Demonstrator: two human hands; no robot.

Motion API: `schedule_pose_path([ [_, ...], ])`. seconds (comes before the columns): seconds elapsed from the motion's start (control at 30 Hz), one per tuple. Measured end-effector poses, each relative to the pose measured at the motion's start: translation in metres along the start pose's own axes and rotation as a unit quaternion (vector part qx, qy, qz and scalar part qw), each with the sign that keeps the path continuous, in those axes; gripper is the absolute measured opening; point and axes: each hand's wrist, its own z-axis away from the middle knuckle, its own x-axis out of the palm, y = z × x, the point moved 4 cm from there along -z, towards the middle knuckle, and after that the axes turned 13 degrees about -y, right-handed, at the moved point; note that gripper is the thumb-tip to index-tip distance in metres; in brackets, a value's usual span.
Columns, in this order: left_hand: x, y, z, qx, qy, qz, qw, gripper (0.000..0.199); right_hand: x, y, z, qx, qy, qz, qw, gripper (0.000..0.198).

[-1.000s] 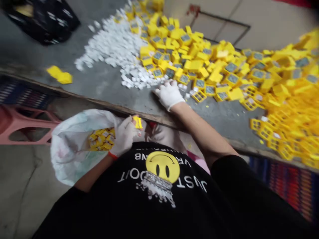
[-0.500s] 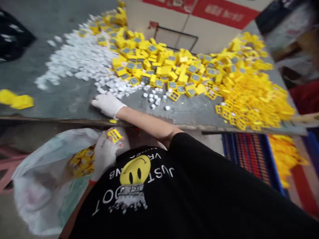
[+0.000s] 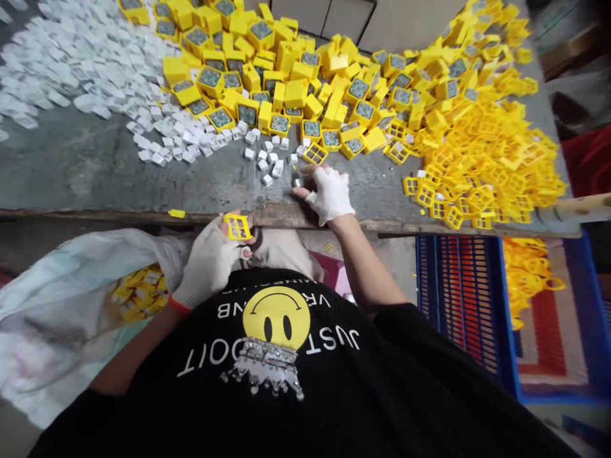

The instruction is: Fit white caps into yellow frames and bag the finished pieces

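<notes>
My left hand (image 3: 207, 261), in a white fingerless glove, is closed on a small yellow window-like plastic frame (image 3: 237, 226) just in front of the table edge. My right hand (image 3: 330, 193), gloved the same way, rests low over the tabletop with thumb and fingers apart. At its fingertips lies a small white block (image 3: 298, 182); whether they touch it I cannot tell. More loose white blocks (image 3: 267, 158) lie left of that hand. Behind it is a heap of yellow box-shaped pieces (image 3: 296, 92) with grey speckled faces.
White pieces (image 3: 105, 70) cover the table's left part. Yellow frames (image 3: 482, 165) are heaped at right. A plastic bag (image 3: 62, 286) holding yellow pieces (image 3: 140, 292) hangs open below left. Blue crates (image 3: 508, 356) stand below right. A yellow scrap (image 3: 177, 214) lies at the table edge (image 3: 296, 215).
My right hand has moved right, from the white heap to the loose blocks by the yellow boxes. My left hand still holds the yellow frame. The view has shifted closer to the table.
</notes>
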Motion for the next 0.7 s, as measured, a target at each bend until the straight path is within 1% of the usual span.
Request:
schedule_pose_path([
  [0.07, 0.02, 0.003, -0.004, 0.0, -0.009, -0.001, 1.0, 0.046, 0.005, -0.003, -0.003, -0.016, 0.013, -0.027, 0.999, 0.027],
  [0.1, 0.026, 0.004, -0.005, -0.004, -0.011, 0.003, 1.0, 0.046, 0.008, -0.005, 0.0, -0.037, 0.023, -0.06, 0.997, 0.023],
  [0.13, 0.031, 0.004, -0.006, -0.009, -0.015, 0.007, 1.0, 0.045, 0.01, -0.006, 0.006, -0.068, 0.034, -0.109, 0.991, 0.023],
  [0.17, 0.035, 0.005, -0.006, -0.012, -0.021, 0.013, 1.0, 0.045, 0.012, -0.008, 0.014, -0.105, 0.045, -0.17, 0.979, 0.026],
  [0.23, 0.038, 0.006, -0.006, -0.016, -0.038, 0.023, 0.999, 0.047, 0.014, -0.014, 0.035, -0.175, 0.063, -0.291, 0.938, 0.036],
  [0.27, 0.04, 0.005, -0.007, -0.018, -0.049, 0.024, 0.998, 0.049, 0.014, -0.018, 0.047, -0.199, 0.07, -0.335, 0.918, 0.039],
  [0.3, 0.041, 0.005, -0.007, -0.022, -0.06, 0.023, 0.998, 0.051, 0.013, -0.022, 0.057, -0.215, 0.075, -0.363, 0.904, 0.04],
  [0.33, 0.042, 0.005, -0.008, -0.026, -0.069, 0.022, 0.997, 0.054, 0.012, -0.028, 0.067, -0.226, 0.08, -0.375, 0.896, 0.04],
  [0.43, 0.046, 0.003, -0.009, -0.04, -0.086, 0.022, 0.995, 0.06, 0.006, -0.045, 0.083, -0.254, 0.094, -0.356, 0.894, 0.033],
  [0.57, 0.048, 0.004, -0.006, -0.037, -0.087, 0.036, 0.995, 0.059, 0.003, -0.06, 0.087, -0.305, 0.108, -0.311, 0.894, 0.027],
  [0.63, 0.046, 0.004, -0.003, -0.033, -0.083, 0.05, 0.995, 0.055, 0.004, -0.065, 0.088, -0.308, 0.094, -0.283, 0.903, 0.029],
  [0.7, 0.043, 0.004, -0.001, -0.036, -0.079, 0.065, 0.994, 0.05, 0.006, -0.07, 0.089, -0.292, 0.083, -0.247, 0.92, 0.03],
])
